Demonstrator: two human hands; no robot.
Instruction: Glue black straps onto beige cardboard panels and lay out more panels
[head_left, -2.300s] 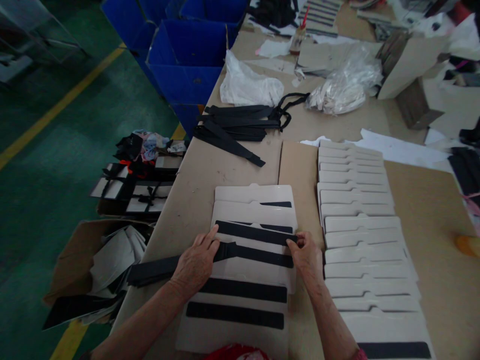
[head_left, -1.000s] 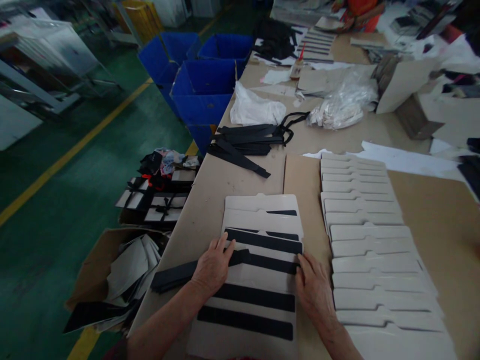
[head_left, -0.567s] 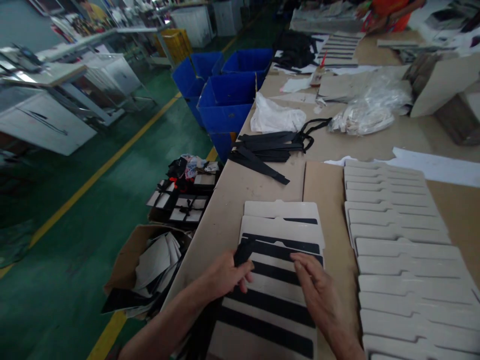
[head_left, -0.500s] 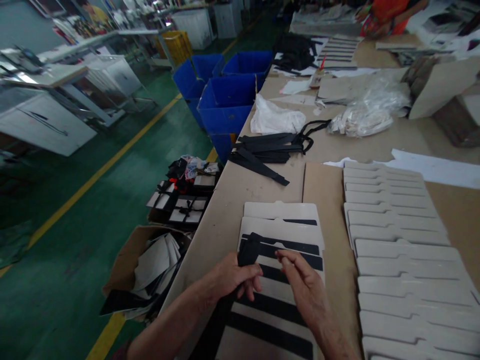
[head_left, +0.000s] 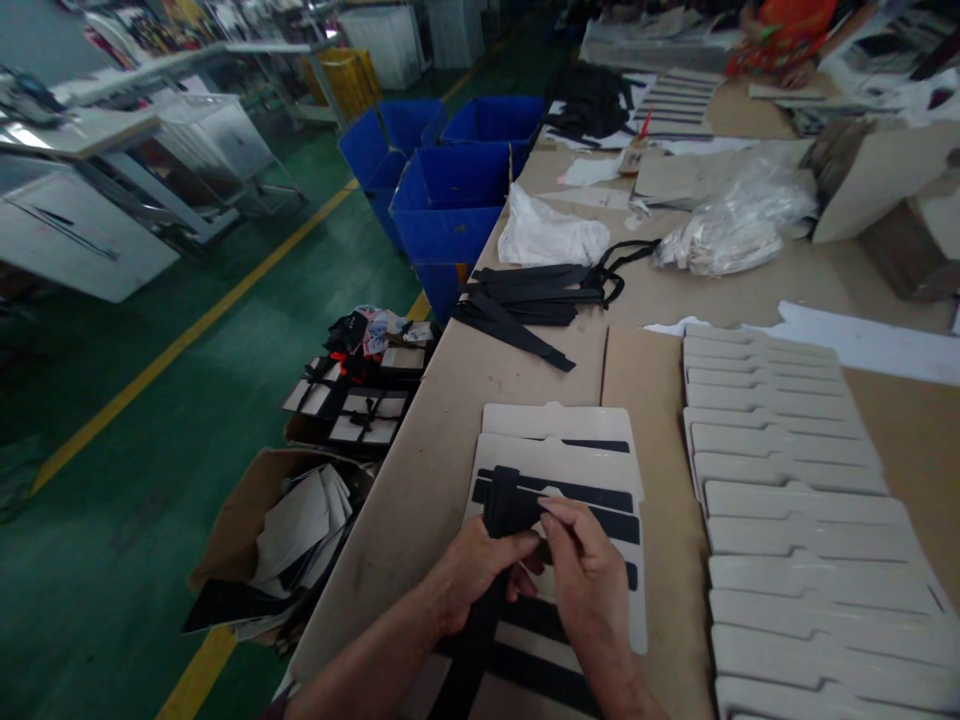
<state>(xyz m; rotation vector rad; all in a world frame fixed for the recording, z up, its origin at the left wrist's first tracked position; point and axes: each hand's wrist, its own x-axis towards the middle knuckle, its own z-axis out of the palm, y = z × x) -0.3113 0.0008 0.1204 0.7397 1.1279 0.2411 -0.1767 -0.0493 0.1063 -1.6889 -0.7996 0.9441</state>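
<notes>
My left hand [head_left: 480,565] is wrapped around a bundle of long black strips [head_left: 504,500], which runs down toward the bottom edge of the view. Thumb and forefinger of my right hand [head_left: 589,570] pinch the edge of a black strip at the bundle's right side, close to my left thumb. Beneath both hands lies an overlapping row of beige boards [head_left: 555,455], each with a small tab on its upper edge. Black bands cross several of these boards; my hands and the bundle cover part of the row.
More black strips [head_left: 525,300] lie farther up the table [head_left: 442,420]. Overlapping plain beige boards [head_left: 787,500] stand at right. Beyond are a white bag [head_left: 551,235] and clear plastic [head_left: 739,220]. Left of the table are a carton of scraps [head_left: 240,510] and blue bins [head_left: 450,200]. Another person works at the far end.
My right hand has moved left to the bundle and now pinches a strip's edge. The bundle in my left hand has shifted slightly right and stands more upright. The camera view has shifted slightly.
</notes>
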